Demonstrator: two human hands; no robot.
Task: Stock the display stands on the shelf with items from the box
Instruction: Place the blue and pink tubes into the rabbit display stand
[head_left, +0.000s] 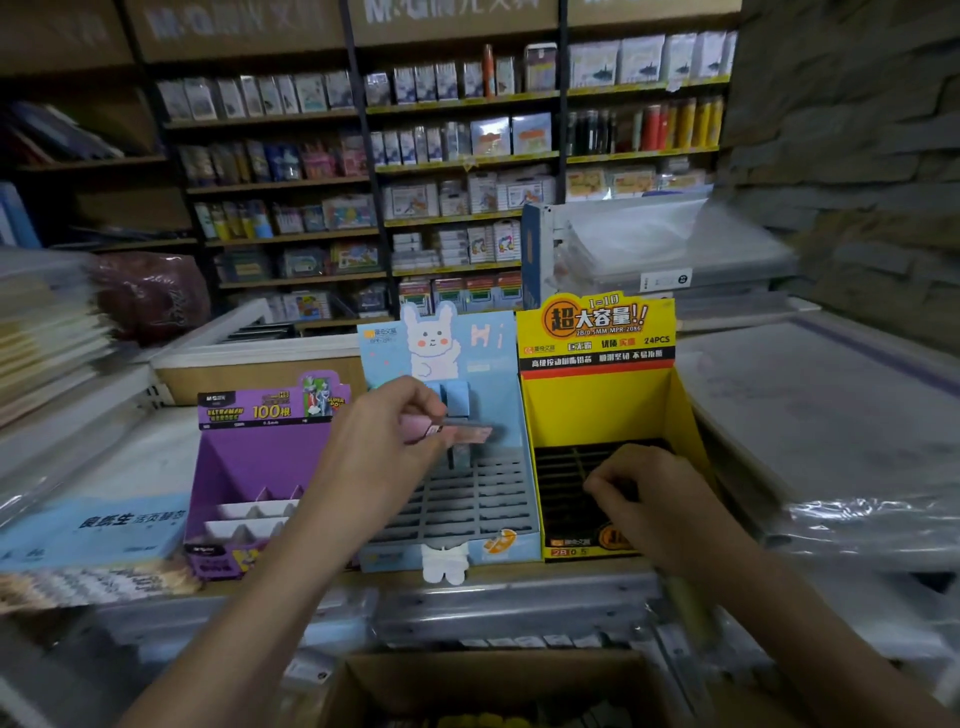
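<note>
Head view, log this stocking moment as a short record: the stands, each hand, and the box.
stands: purple display stand on the left, blue display stand in the middle, yellow display stand on the right, side by side
left: left hand pinches a pink pack over the blue stand's slots
right: right hand, fingers curled, down inside the yellow stand; cannot tell if it holds anything
stock: a few blue packs upright in the blue stand's back row
box: cardboard box open, below the stands

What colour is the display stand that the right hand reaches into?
The display stand is yellow, black inside; head view.
</note>
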